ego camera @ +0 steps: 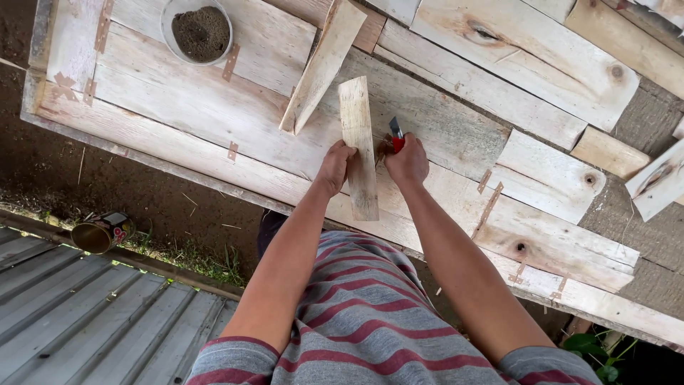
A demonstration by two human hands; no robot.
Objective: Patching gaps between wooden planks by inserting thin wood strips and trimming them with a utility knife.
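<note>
Head view, looking down on a workbench (214, 114) of pale, rough boards. The left hand (335, 165) grasps a narrow wooden slat (358, 146) along its left edge, near mid-length. The slat lies flat on the bench, its long axis running from 12 to 6 o'clock, its near end at the bench's front edge. The right hand (407, 162) is clenched around a red-handled cutter (395, 135); its tip points toward 12 o'clock and sits just beside the slat's right edge, at 3 o'clock from it. Whether the blade touches the wood cannot be told. The slat is unpainted, straight-grained and squarely cut. A tapered offcut (320, 64) lies at 11 o'clock; a bowl of dark grit (199, 30) stands farther toward 10 o'clock.
</note>
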